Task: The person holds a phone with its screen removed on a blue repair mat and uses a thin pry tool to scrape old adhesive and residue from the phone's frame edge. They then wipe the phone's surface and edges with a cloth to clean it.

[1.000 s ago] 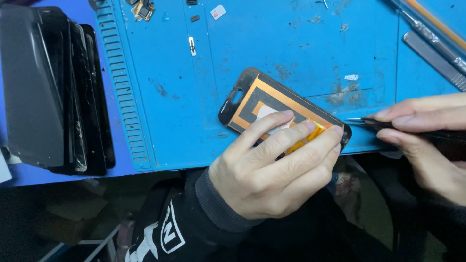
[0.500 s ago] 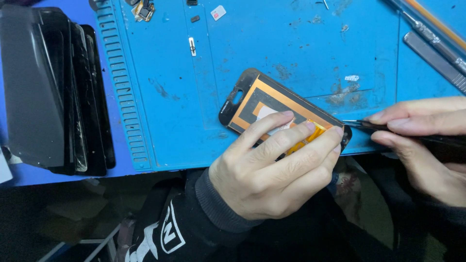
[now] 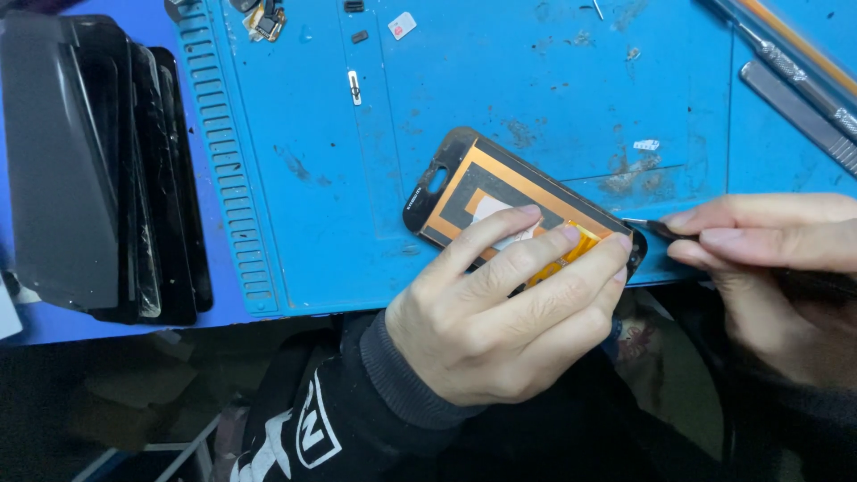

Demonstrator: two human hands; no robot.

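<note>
A phone screen panel (image 3: pixel 471 183) lies back side up on the blue work mat (image 3: pixel 500 98), showing copper-coloured foil and an orange flex cable (image 3: pixel 571 250). My left hand (image 3: pixel 509 312) presses down on it, three fingers spread across its near half. My right hand (image 3: pixel 768 268) pinches a thin dark metal tool (image 3: pixel 644 226) whose tip touches the panel's right end. The tool's handle is hidden inside the hand.
A stack of several dark phone screens (image 3: pixel 98 170) leans at the mat's left edge. Small loose parts (image 3: pixel 268 20) and a white chip (image 3: pixel 401 25) lie at the back. Long metal tools (image 3: pixel 794 80) rest at the far right. The mat's near edge runs just under my hands.
Both hands and the panel stay almost where they were; the right hand's fingers have shifted very slightly at the panel's right end.
</note>
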